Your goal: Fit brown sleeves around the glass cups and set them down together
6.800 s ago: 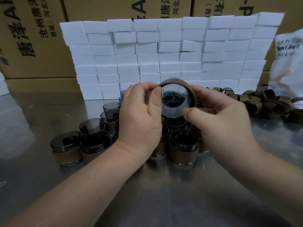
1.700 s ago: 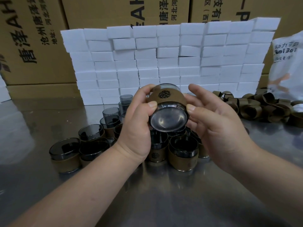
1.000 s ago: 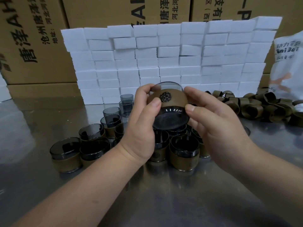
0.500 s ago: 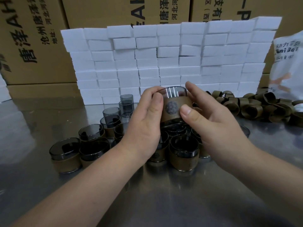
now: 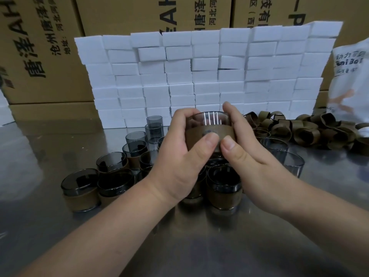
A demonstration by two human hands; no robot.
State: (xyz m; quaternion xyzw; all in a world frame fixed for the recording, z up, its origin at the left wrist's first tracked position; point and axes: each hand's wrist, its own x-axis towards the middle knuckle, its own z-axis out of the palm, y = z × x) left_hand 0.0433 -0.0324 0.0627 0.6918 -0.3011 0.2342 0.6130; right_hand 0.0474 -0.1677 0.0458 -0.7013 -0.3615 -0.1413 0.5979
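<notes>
Currently: glass cup [image 5: 209,119] is upright, mouth up, held just above the bench [image 5: 199,242], with a brown sleeve [image 5: 195,136] wrapped round its lower half. Both hands curl round it: left hand [image 5: 177,158] on its left side, right hand [image 5: 253,156] on its right, thumbs side by side pressing the sleeve front. Directly below is a cluster of sleeved cups [image 5: 223,190], mouths up, packed touching. Bare cups [image 5: 154,124] stand behind-left. Loose sleeves [image 5: 303,132] are piled at the right.
</notes>
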